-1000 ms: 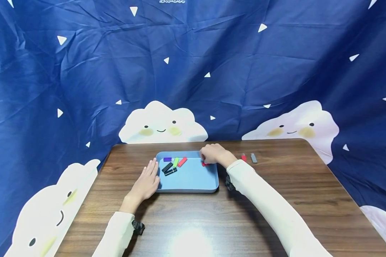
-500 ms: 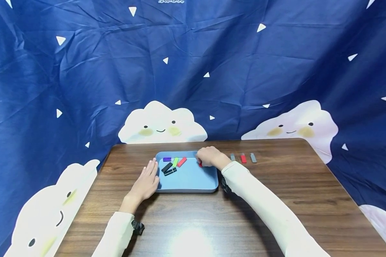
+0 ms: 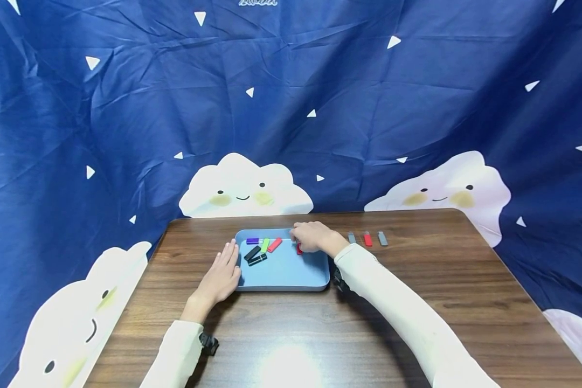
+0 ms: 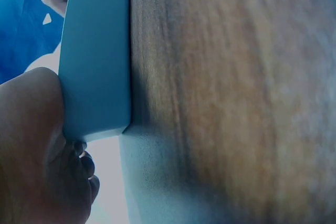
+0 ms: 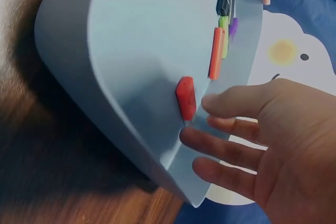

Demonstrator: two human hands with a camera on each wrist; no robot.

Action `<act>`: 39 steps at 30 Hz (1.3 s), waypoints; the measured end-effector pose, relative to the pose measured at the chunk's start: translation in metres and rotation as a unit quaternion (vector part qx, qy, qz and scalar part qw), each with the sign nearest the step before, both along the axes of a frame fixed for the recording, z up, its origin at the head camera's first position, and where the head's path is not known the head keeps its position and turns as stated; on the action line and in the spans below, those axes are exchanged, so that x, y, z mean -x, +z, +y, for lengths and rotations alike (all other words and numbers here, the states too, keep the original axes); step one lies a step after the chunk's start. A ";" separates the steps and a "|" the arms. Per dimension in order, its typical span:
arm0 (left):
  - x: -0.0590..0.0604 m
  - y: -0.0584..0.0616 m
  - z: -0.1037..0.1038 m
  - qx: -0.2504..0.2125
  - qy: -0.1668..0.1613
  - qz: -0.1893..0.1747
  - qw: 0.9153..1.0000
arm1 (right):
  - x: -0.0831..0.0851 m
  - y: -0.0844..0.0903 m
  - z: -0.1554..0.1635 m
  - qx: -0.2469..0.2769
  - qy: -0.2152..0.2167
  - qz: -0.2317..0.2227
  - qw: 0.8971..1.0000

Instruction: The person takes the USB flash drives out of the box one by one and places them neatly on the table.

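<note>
Now the right hand (image 3: pixel 312 237) hovers over the far right corner of the blue tray (image 3: pixel 291 272), fingers loosely spread and gripping nothing, their tips just beside a short red stick (image 5: pixel 186 97) that lies on the tray floor. The left hand (image 3: pixel 222 275) lies flat with straight fingers against the tray's left edge. Near the tray's far left corner lie purple, green, red and two black sticks (image 3: pixel 257 255). On the desk (image 3: pixel 417 291), toward its far edge right of the tray, two grey sticks flank a red one (image 3: pixel 367 239).
</note>
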State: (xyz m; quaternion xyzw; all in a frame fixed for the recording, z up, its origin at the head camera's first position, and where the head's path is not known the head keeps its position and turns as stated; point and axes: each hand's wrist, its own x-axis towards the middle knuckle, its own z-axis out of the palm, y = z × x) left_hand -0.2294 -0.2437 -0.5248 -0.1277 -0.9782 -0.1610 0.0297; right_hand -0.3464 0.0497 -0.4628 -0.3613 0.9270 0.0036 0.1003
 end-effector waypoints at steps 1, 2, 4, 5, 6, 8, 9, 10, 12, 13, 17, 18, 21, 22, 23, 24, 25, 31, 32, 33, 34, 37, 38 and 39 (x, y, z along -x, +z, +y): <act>0.000 0.000 0.000 0.000 0.001 0.001 1.000 | 0.001 0.000 0.001 -0.003 -0.005 0.000 1.000; 0.000 -0.001 0.000 0.000 0.001 0.001 1.000 | 0.001 0.000 0.001 -0.005 -0.009 0.001 1.000; 0.001 -0.001 0.000 -0.001 0.001 0.002 1.000 | 0.003 -0.001 0.002 -0.012 -0.018 -0.003 1.000; 0.001 -0.001 0.000 -0.003 0.001 0.002 1.000 | 0.003 -0.002 0.003 -0.015 -0.020 -0.006 1.000; 0.001 -0.001 0.000 -0.004 0.001 0.004 1.000 | 0.003 -0.003 0.003 -0.016 -0.021 -0.008 1.000; 0.001 -0.002 0.000 -0.007 -0.001 0.008 1.000 | 0.002 -0.005 0.003 -0.019 -0.021 -0.015 0.999; 0.000 -0.002 0.000 -0.007 -0.002 0.009 1.000 | 0.002 -0.006 0.003 -0.020 -0.021 -0.018 0.999; 0.000 -0.002 0.001 -0.010 -0.004 0.011 1.000 | 0.001 -0.007 0.003 -0.019 -0.020 -0.020 0.999; -0.001 -0.003 0.001 -0.011 -0.006 0.013 1.000 | -0.001 -0.008 0.003 -0.015 -0.017 -0.021 1.000; -0.001 -0.003 0.001 -0.012 -0.006 0.013 1.000 | -0.001 -0.008 0.003 -0.014 -0.016 -0.022 1.000; -0.002 -0.003 0.000 -0.006 -0.005 0.004 1.000 | -0.003 -0.010 0.004 -0.007 -0.012 -0.026 1.000; -0.001 -0.002 0.000 -0.006 -0.004 0.001 1.000 | -0.003 -0.010 0.004 -0.006 -0.012 -0.029 1.000; 0.001 -0.006 -0.002 0.002 -0.003 -0.004 1.000 | -0.002 -0.011 0.004 -0.006 -0.010 -0.030 0.999; 0.001 -0.005 -0.002 0.001 -0.003 -0.006 1.000 | -0.002 -0.010 0.004 -0.007 -0.010 -0.029 1.000; 0.001 -0.005 -0.002 -0.001 -0.004 -0.004 1.000 | -0.002 -0.010 0.004 -0.007 -0.010 -0.028 1.000; 0.002 -0.006 -0.002 -0.002 -0.004 -0.002 1.000 | -0.002 -0.010 0.005 -0.007 -0.010 -0.028 1.000; 0.002 -0.007 -0.002 -0.005 -0.005 0.001 1.000 | -0.002 -0.010 0.005 -0.007 -0.010 -0.027 1.000; 0.002 -0.008 -0.003 -0.007 -0.008 0.000 1.000 | -0.003 -0.009 0.007 0.002 -0.009 -0.030 0.999; 0.002 -0.008 -0.003 -0.010 -0.008 -0.001 1.000 | -0.003 -0.009 0.008 0.004 -0.009 -0.031 0.999; 0.002 -0.009 -0.003 -0.011 -0.008 0.000 1.000 | -0.003 -0.008 0.008 0.007 -0.009 -0.031 0.999; 0.002 -0.008 -0.003 -0.017 -0.008 0.001 1.000 | -0.003 -0.008 0.008 0.010 -0.009 -0.033 0.999; 0.002 -0.008 -0.003 -0.018 -0.007 0.003 1.000 | -0.003 -0.007 0.009 0.016 -0.010 -0.033 0.999; 0.002 -0.008 -0.003 -0.016 -0.008 0.004 1.000 | -0.003 -0.006 0.010 0.018 -0.010 -0.033 0.999; 0.002 -0.009 -0.003 -0.010 -0.007 0.003 1.000 | -0.003 -0.006 0.010 0.019 -0.010 -0.032 0.999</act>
